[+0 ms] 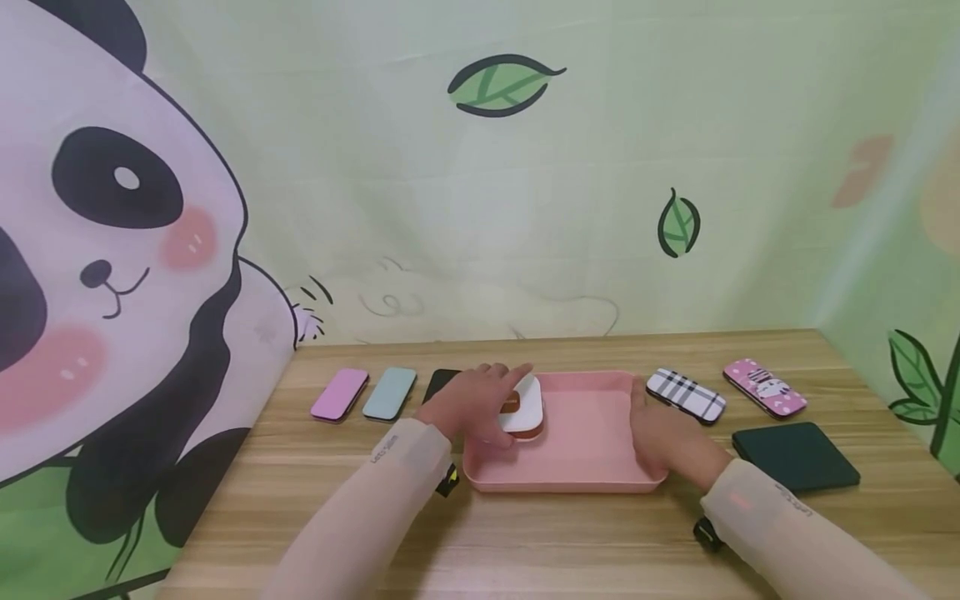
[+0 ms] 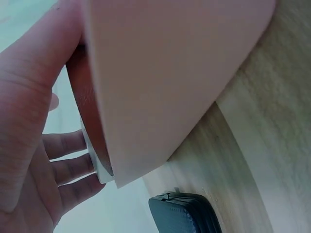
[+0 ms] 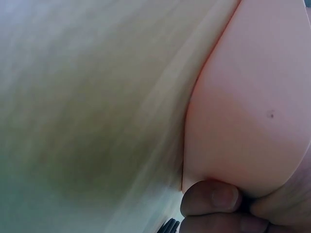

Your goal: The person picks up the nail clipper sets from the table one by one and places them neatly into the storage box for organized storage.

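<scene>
A shallow pink tray [image 1: 585,442] lies in the middle of the wooden table. At its left end is a box with a white lid and brown sides [image 1: 531,406]. My left hand [image 1: 472,404] holds this box, thumb on the near side and fingers across the far side. In the left wrist view, the tray wall [image 2: 155,82] hides part of the brown side [image 2: 87,102]. My right hand [image 1: 667,433] grips the tray's right wall, and its curled fingers [image 3: 214,204] show against the pink wall in the right wrist view.
Left of the tray lie a pink case [image 1: 340,394], a light blue case [image 1: 390,393] and a black case [image 1: 441,382], partly covered by my left hand. On the right are a plaid case [image 1: 686,395], a pink patterned case [image 1: 765,387] and a dark green flat case [image 1: 797,454].
</scene>
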Tool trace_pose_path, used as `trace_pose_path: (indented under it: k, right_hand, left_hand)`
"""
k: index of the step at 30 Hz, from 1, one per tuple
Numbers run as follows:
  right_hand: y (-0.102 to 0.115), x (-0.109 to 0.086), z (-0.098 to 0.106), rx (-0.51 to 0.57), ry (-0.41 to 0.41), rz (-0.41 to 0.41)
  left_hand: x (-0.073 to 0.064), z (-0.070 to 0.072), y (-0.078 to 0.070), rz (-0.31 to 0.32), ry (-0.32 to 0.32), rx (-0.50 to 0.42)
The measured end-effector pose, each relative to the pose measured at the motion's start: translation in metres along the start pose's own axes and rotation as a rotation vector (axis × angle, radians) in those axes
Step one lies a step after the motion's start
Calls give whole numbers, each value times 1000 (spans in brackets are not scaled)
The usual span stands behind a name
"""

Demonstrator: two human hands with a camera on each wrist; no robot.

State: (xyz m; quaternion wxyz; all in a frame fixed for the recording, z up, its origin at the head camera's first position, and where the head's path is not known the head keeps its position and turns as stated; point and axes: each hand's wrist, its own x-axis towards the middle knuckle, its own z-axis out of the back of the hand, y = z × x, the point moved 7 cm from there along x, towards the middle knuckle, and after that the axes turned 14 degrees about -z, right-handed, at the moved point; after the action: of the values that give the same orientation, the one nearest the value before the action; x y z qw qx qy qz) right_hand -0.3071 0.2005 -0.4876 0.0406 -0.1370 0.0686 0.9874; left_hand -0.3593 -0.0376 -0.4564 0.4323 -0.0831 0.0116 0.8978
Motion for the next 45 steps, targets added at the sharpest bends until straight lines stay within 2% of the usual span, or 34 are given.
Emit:
trace_pose_path:
  k: [6, 16, 24, 33, 39, 45]
  right_hand:
    - [0, 1, -1, -16, -10, 0]
    - [0, 0, 2, -15, -18, -2]
    - [-2, 0, 1, -14, -12, -5]
    - [-1, 1, 0, 0, -9, 7]
    - [0, 1, 1, -6, -10, 5]
    - [-1, 3, -1, -11, -12, -4]
  left_hand:
    - [2, -4, 0, 17, 7, 21]
    - [3, -2, -4, 18, 3, 93]
    - [0, 1, -10, -5, -28, 74]
    - [1, -3, -6, 12, -16, 54]
    - [0, -6, -4, 37, -17, 4]
    - [0, -6, -6, 10, -40, -12]
